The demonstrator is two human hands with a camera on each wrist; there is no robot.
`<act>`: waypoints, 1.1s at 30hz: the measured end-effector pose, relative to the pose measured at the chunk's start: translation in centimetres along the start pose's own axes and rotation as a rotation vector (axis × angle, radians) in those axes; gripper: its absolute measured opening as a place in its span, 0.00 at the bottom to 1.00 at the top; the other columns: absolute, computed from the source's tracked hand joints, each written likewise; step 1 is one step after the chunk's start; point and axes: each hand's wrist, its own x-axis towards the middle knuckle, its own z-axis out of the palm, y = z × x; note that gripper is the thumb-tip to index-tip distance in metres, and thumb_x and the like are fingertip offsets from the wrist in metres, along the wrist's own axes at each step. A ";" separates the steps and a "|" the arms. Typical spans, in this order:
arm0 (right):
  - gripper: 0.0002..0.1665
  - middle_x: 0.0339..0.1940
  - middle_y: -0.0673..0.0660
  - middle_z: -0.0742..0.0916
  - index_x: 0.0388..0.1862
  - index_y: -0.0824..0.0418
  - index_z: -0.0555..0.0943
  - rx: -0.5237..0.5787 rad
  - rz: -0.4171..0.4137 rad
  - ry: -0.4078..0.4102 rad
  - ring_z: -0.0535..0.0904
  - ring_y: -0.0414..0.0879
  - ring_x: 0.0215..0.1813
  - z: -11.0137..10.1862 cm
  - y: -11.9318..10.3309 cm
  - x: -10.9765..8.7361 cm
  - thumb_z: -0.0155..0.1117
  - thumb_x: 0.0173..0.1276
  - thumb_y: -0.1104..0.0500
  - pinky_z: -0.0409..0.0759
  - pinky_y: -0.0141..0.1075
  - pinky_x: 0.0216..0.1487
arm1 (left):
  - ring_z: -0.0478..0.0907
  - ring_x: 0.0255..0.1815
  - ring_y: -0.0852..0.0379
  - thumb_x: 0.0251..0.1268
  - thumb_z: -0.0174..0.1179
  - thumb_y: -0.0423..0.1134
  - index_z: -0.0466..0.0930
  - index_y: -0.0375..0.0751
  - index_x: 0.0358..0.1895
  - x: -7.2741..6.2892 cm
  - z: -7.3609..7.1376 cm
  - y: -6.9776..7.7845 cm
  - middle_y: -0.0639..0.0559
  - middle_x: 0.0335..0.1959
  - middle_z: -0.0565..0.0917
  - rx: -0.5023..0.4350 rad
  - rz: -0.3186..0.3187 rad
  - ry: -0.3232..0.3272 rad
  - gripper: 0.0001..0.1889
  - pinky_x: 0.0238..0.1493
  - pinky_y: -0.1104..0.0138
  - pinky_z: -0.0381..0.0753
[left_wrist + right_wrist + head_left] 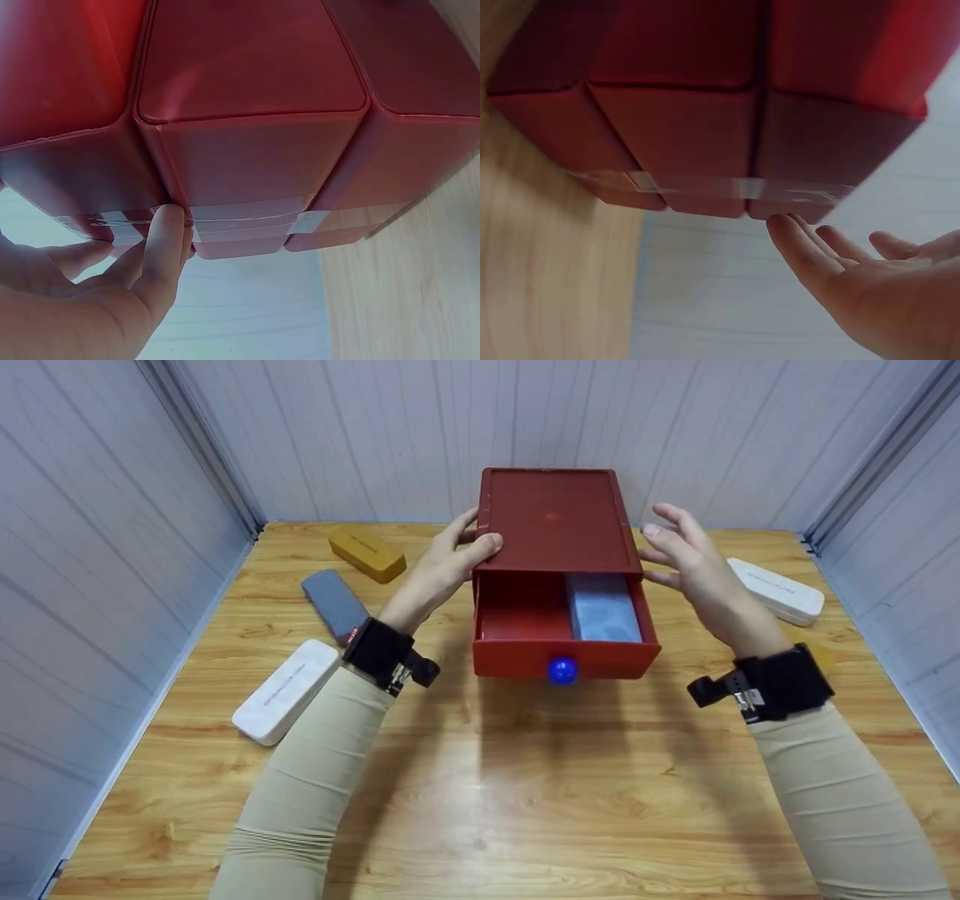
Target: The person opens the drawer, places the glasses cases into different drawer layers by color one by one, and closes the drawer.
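A red drawer cabinet (555, 521) of three stacked tiers stands at the centre. Its top drawer (525, 658), with a round blue knob (562, 670), is pulled out. Inside, on the right, lies a pale blue-grey block (604, 607). My left hand (442, 566) holds the cabinet's left side, thumb over the top edge and fingers against the side wall (255, 172). On the other side, my right hand (697, 562) is raised with its fingers spread, fingertips close to the cabinet's right side (682, 142) in the right wrist view.
To the left lie a yellow case (367, 553), a grey case (335, 604) and a white case (287, 691) by my forearm. Another white case (776, 591) lies right, behind my wrist. Pale panels (375, 435) wall the wooden table (465, 810) at the back and sides.
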 end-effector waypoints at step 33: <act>0.43 0.80 0.59 0.71 0.90 0.42 0.50 0.122 0.014 -0.017 0.68 0.54 0.75 2.2 3.6 1.3 0.51 0.80 0.46 0.69 0.54 0.75 | 0.76 0.70 0.50 0.77 0.60 0.52 0.50 0.48 0.88 0.0 0.1 0.1 0.41 0.78 0.68 0.021 0.013 -0.041 0.43 0.69 0.57 0.79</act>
